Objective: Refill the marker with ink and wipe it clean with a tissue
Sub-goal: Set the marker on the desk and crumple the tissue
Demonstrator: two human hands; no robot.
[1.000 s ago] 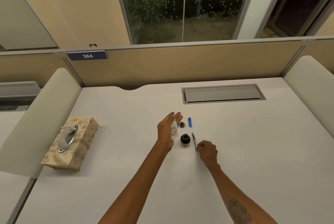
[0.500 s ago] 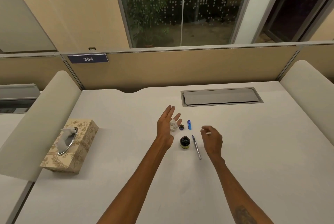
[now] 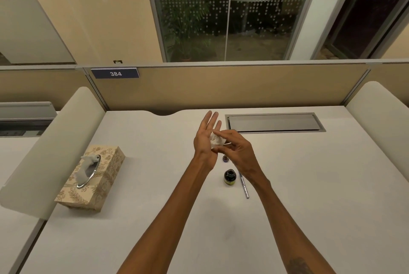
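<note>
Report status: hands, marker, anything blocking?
Left hand open, crumpled tissue on palm; right hand fingers pinching at it. Marker flat on desk beside open ink bottle. Nothing blocking.

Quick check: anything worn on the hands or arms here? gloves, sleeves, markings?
No gloves: the left hand and the right hand are bare, with no rings, watch or bands visible. Both forearms are bare as far as the frame edge, no sleeves. One dark tattoo shows on the right forearm.
</note>
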